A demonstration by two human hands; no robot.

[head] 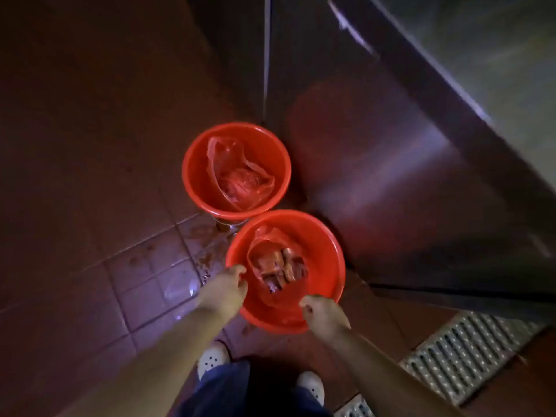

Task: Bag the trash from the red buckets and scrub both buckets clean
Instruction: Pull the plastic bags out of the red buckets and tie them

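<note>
Left hand (225, 288), right hand (323, 314) both curled gripping near bucket (328, 251) rim

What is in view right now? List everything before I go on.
far bucket: one, red, on the floor, beyond the near one
near bucket: one, red, on the floor ahead of the feet
far bag: one, clear plastic, inside the far bucket, reddish contents
near bag: one, clear plastic, inside the near bucket, brownish scraps
floor tiles: many, reddish-brown, wet left of the buckets
drain grate: two stretches showing, pale metal, lower right
metal cabinet: one, dull steel, right of the buckets
shoes: two, white, bottom edge
trousers: dark blue, bottom edge
left hand: at the near bucket's left rim, fingers curled, grip unclear
right hand: at its nearest rim, fingers curled, grip unclear
</note>
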